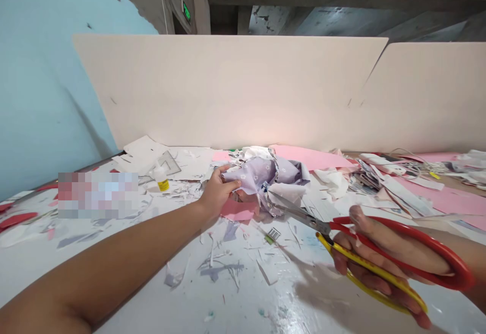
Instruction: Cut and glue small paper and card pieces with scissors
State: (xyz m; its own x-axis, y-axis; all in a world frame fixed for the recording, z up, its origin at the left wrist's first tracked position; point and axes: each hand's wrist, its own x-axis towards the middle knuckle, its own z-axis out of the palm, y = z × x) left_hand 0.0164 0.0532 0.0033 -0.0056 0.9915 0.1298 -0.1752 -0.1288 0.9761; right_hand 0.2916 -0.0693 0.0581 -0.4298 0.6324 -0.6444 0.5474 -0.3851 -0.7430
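Note:
My left hand [218, 191] pinches the left side of a piece of light purple cloth [253, 173] with small white flowers, holding it above the littered table. A dark patterned trim runs across the cloth, and its right part is folded and bunched. In my right hand [375, 253] is a pair of scissors [301, 216] with one red and one yellow handle, my fingers through the loops. The blades point left, their tips at the patterned trim near the middle of the cloth. Whether the tips touch the fabric I cannot tell. Below the cloth lies a pink scrap [240, 209].
Paper scraps and thin strips cover the white table [152, 283]. A small bottle with a yellow label [162, 179] stands at the left. Pink sheets [309, 158], cables [413, 164] and paper piles lie at the right. A pale partition [235, 91] closes the back.

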